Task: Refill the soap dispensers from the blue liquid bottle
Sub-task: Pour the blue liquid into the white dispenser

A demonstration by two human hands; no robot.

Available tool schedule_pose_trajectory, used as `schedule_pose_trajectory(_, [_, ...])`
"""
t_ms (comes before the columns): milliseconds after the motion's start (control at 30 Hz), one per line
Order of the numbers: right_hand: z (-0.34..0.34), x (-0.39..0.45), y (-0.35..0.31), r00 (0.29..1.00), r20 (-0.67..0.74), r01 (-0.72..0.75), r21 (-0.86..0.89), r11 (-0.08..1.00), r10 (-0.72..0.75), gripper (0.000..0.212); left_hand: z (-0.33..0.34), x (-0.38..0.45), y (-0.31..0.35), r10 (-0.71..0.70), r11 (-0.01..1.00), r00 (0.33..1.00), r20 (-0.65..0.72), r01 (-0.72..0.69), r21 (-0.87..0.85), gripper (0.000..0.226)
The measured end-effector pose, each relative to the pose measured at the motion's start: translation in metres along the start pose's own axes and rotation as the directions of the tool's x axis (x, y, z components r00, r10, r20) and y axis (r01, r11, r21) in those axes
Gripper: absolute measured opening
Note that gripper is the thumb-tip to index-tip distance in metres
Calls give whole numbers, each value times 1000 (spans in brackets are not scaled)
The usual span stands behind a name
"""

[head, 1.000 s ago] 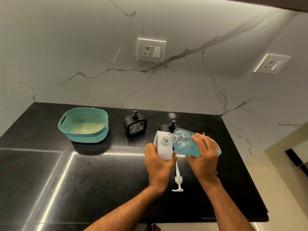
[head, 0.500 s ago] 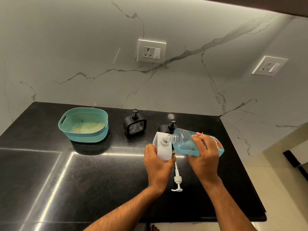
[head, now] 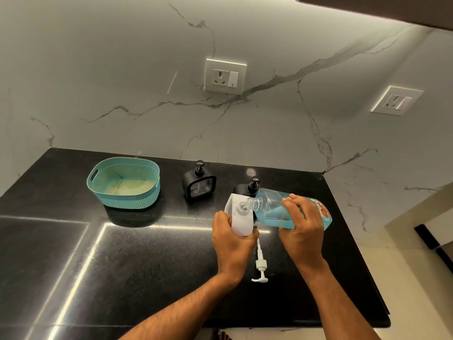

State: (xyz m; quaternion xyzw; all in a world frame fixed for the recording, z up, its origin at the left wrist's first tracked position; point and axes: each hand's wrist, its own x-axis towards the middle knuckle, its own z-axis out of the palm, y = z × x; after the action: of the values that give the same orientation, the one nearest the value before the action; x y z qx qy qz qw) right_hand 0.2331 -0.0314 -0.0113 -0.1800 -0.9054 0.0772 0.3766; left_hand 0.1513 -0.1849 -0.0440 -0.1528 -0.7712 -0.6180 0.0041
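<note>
Two bare forearms are reaching up from the bottom edge of the frame over a black counter (head: 122, 266). Between them, just right of centre, a white pump (head: 260, 265) is lying flat on the counter, its nozzle pointing toward the lower edge and its tube running up toward the hands.

The left hand (head: 232, 244) is gripping a white dispenser (head: 239, 214), fingers and thumb wrapping round its lower body and holding it tilted, its open neck facing up and to the right. The right hand (head: 302, 231) is gripping the blue bottle (head: 274, 213), fingers curling over its top side. The bottle is lying nearly on its side at centre right, above the counter, its clear uncapped mouth meeting the dispenser's neck. Blue liquid is pooling along its lower side; whether any is flowing I cannot tell. A red and white label is showing at its far right end.

Just behind the bottle, a black dispenser (head: 253, 184) is standing, partly hidden. Left of it, a second black dispenser (head: 199, 184) is standing upright, apart. Further left, a teal basket (head: 123, 182) is sitting on the counter.

Beyond, a marble wall (head: 98, 69) is rising, with a socket (head: 225, 76) at upper centre and another socket (head: 396, 100) at upper right.
</note>
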Motion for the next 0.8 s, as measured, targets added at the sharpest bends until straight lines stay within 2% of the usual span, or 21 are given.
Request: schedule_pose_trajectory(800, [-6, 8, -5, 1000, 23, 16, -27, 1000, -16, 64, 0, 2, -4, 19, 999, 1000, -6, -19, 28, 60])
